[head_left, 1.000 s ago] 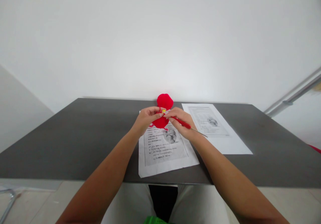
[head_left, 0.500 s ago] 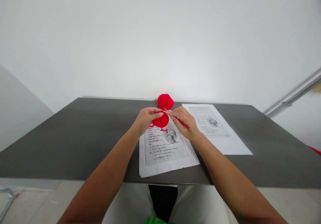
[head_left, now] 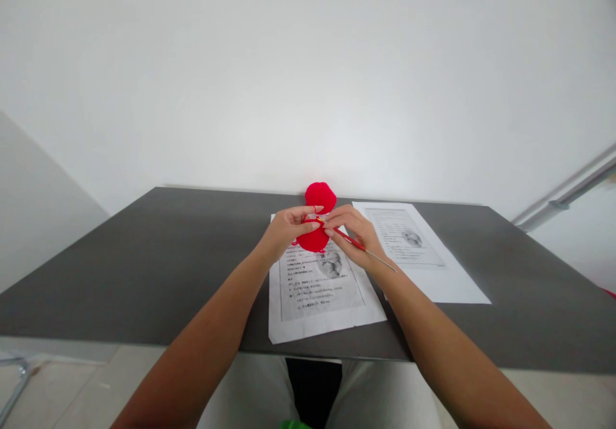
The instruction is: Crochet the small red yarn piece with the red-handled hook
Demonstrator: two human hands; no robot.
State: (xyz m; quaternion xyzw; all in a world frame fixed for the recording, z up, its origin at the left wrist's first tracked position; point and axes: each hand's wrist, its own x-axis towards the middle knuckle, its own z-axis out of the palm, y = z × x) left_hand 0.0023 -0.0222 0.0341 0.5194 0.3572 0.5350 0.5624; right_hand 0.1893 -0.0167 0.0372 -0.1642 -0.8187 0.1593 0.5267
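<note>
Red yarn piece (head_left: 314,242) located above the near printed sheet (head_left: 322,297), its upper edge pinched between thumb and fingers of the left hand (head_left: 283,227). The right hand (head_left: 353,229) grips a red-handled hook (head_left: 353,242), metal shaft slanting back over the wrist; working tip too small to make out. Red yarn ball (head_left: 320,195) sits just beyond, lower part obscured. Near sheet's top partly covered by hands and piece. Far sheet (head_left: 418,256) legible only as blocks of print. Green object (head_left: 294,424) cut off at the bottom edge, unidentified.

Here's one printed sheet (head_left: 332,323) flat on the dark surface (head_left: 183,275), a second sheet (head_left: 445,281) to its right, white wall (head_left: 308,76) rising behind!
</note>
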